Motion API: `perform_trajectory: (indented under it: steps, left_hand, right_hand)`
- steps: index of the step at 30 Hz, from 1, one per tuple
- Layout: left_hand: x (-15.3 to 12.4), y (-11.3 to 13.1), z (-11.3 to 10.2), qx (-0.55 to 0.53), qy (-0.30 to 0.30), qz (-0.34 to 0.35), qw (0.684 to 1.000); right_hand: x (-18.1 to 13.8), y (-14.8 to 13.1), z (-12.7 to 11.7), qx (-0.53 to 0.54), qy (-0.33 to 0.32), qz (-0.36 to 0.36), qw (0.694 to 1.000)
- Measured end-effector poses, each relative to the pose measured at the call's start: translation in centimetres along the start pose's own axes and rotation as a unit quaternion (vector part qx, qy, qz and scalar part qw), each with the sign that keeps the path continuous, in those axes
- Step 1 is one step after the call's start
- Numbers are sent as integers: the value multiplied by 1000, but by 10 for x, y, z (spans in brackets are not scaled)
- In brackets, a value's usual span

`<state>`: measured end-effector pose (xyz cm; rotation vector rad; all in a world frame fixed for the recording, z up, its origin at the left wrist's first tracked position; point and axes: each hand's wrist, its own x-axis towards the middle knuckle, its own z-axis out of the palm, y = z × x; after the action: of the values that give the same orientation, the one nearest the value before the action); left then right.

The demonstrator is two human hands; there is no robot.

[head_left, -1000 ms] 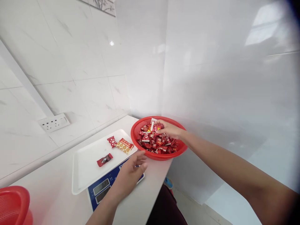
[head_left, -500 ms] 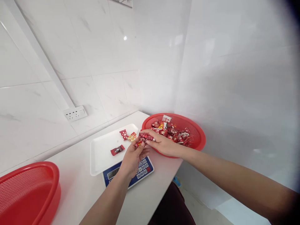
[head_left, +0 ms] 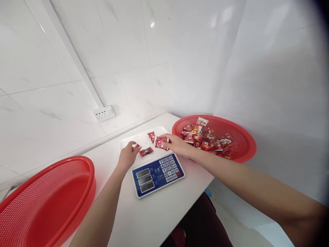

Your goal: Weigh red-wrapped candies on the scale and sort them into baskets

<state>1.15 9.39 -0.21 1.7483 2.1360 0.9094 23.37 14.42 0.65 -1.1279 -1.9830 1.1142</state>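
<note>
My left hand (head_left: 129, 154) pinches a small red wrapped candy (head_left: 136, 147) above the left part of the scale's white tray (head_left: 128, 140). My right hand (head_left: 174, 144) grips red-and-white wrapped candies (head_left: 161, 143) over the tray's right side; how many is hard to make out. Between the hands, a dark red candy (head_left: 146, 151) lies on the tray, and a red candy with white dots (head_left: 151, 137) sits farther back. In front of the tray is the scale's blue panel (head_left: 158, 175), with keys and lit number displays.
At the right, a red basket (head_left: 248, 147) holds a heap of wrapped candies (head_left: 208, 139). Another red basket (head_left: 84, 164) stands at the left on the white table (head_left: 128, 219). Tiled walls rise behind, with a socket (head_left: 104, 113) on the left one.
My hands were together over the scale and have parted, the left moving left with one candy, the right staying with others. The scale panel is now uncovered. The view has shifted left.
</note>
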Motion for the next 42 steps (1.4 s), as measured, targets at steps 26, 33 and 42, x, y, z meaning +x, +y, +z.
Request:
perform_trajectory:
  steps: [26,33,42]
  left_hand:
    - [-78,-8,-27,34,45,17,998]
    - [-133,-38,-39,64,23,-19,998]
    - [-189,-57,-25,24,-185,-29,982]
  right_hand:
    - [-9,-2,0,-92,-26,-18,995]
    - [-34,7,-43,-234,73,14,969]
    - [-55,91,-115,-402,-106,235,878]
